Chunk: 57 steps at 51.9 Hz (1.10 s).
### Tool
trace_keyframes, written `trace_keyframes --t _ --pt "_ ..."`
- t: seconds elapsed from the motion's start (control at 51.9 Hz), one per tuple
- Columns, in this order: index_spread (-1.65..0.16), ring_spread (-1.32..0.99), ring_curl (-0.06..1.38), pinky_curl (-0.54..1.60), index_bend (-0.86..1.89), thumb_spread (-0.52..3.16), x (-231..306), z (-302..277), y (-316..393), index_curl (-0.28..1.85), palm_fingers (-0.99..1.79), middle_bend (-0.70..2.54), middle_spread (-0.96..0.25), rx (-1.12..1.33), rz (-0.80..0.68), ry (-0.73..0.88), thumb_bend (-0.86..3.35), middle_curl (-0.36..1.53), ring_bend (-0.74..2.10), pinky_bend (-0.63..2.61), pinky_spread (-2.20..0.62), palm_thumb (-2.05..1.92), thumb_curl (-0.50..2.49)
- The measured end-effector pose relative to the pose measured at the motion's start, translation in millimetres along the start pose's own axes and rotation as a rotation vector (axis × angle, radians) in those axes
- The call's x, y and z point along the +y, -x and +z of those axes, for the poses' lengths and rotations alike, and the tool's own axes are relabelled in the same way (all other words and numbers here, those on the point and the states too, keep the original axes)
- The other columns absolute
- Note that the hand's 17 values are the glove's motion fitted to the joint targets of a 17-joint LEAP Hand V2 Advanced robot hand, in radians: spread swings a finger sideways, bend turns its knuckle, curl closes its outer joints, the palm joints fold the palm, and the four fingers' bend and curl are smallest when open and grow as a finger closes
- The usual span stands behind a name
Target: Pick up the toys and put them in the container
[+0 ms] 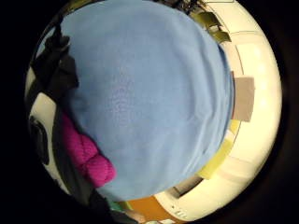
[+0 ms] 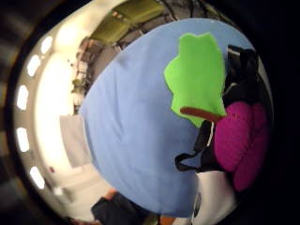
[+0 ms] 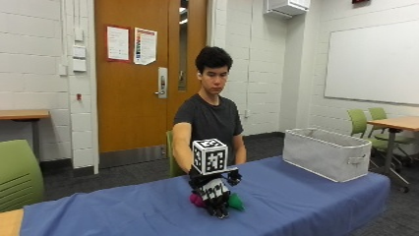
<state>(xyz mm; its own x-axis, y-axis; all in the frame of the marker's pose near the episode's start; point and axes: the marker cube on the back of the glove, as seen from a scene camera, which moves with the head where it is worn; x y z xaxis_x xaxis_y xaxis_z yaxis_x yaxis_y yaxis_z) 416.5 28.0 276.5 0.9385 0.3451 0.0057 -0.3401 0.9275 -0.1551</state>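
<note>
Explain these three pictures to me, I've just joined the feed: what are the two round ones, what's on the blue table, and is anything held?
No machine here: a person sits at a table with a blue cloth and works with a gloved right hand. The room picture comes from across the table. The two round ones come from cameras on that hand's palm. The hand rests on the cloth at a magenta knitted toy, with a green felt piece beside it. Whether the fingers grip the toy is hidden. The white fabric container stands at the far end.
</note>
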Motion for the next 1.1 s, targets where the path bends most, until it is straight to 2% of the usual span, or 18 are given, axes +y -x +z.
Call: trace_keyframes --t 0.116,0.212,0.289,0.424,0.598,0.752,0.945,1.099 --pt "-0.31 -0.44 0.27 0.35 0.50 1.25 0.2 -10.8 4.1 0.66 0.73 0.21 -0.14 0.000 -0.011 -0.030 0.25 0.37 0.60 0.76 -0.32 0.54 0.41" --pt "-0.32 -0.46 0.29 0.36 0.44 1.21 2.1 -18.0 7.0 0.68 0.87 0.27 -0.17 -0.015 -0.020 0.017 0.24 0.39 0.66 0.77 -0.35 0.57 0.46" --pt "-0.32 -0.47 0.33 0.34 0.28 1.13 4.9 -21.7 11.1 0.66 1.15 0.43 -0.25 -0.009 -0.027 0.079 0.22 0.44 0.82 0.73 -0.39 0.59 0.50" --pt "-0.33 -0.44 0.41 0.34 0.15 1.03 10.4 -36.1 20.1 0.69 1.27 0.67 -0.31 -0.010 -0.024 0.107 0.20 0.53 1.00 0.68 -0.45 0.62 0.57" --pt "-0.35 -0.41 0.46 0.35 0.16 0.92 16.0 -78.3 50.7 0.71 1.25 0.87 -0.33 -0.022 -0.066 0.098 0.18 0.60 1.11 0.70 -0.48 0.64 0.65" --pt "-0.36 -0.40 0.47 0.36 0.18 0.87 18.2 -138.3 100.2 0.75 1.22 0.94 -0.33 -0.016 -0.137 0.044 0.17 0.63 1.13 0.72 -0.49 0.65 0.72" --pt "-0.37 -0.39 0.48 0.37 0.17 0.83 25.2 -209.6 181.8 0.82 1.19 0.98 -0.32 0.007 -0.254 -0.072 0.15 0.63 1.15 0.74 -0.49 0.65 0.79" --pt "-0.39 -0.39 0.48 0.37 0.17 0.82 43.8 -262.8 273.7 0.86 1.18 0.99 -0.32 0.020 -0.382 -0.165 0.14 0.64 1.16 0.75 -0.49 0.65 0.85"
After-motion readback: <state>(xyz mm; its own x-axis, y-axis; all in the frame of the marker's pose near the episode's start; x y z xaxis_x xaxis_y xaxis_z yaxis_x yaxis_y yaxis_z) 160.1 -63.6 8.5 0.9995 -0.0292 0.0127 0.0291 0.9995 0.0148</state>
